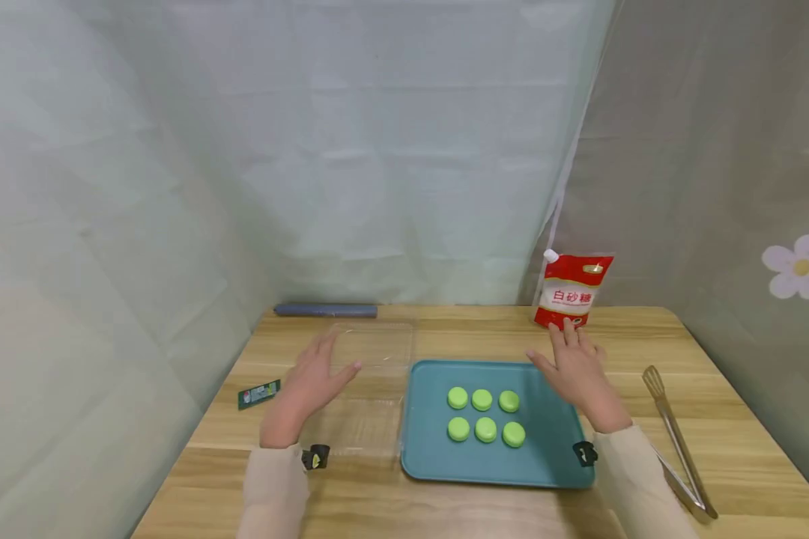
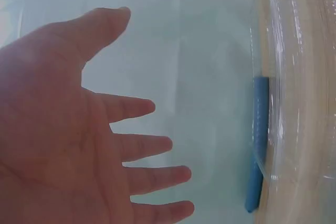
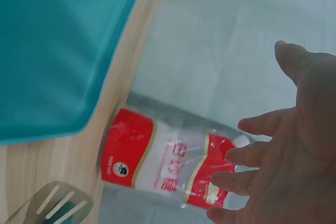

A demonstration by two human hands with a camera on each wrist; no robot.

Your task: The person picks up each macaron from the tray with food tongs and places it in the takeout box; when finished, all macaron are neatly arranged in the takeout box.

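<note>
My left hand (image 1: 310,385) hovers over a clear plastic box (image 1: 367,427) with its lid raised, fingers spread and holding nothing. In the left wrist view the left palm (image 2: 58,129) shows bare. My right hand (image 1: 580,374) is above the right end of a teal tray (image 1: 553,464), its fingers spread apart and empty. Several round green macarons (image 1: 485,430) lie in two rows on that tray. Behind the right hand stands a red and white bag of white sugar (image 1: 569,292) with a white cap, seen sideways in the right wrist view.
Metal tongs (image 1: 677,442) lie on the table's right side. A small dark green packet (image 1: 259,394) is at the left, and a blue-grey rod (image 1: 325,310) lies along the back edge. Pale curtains (image 1: 404,150) hang behind the wooden table (image 1: 195,479).
</note>
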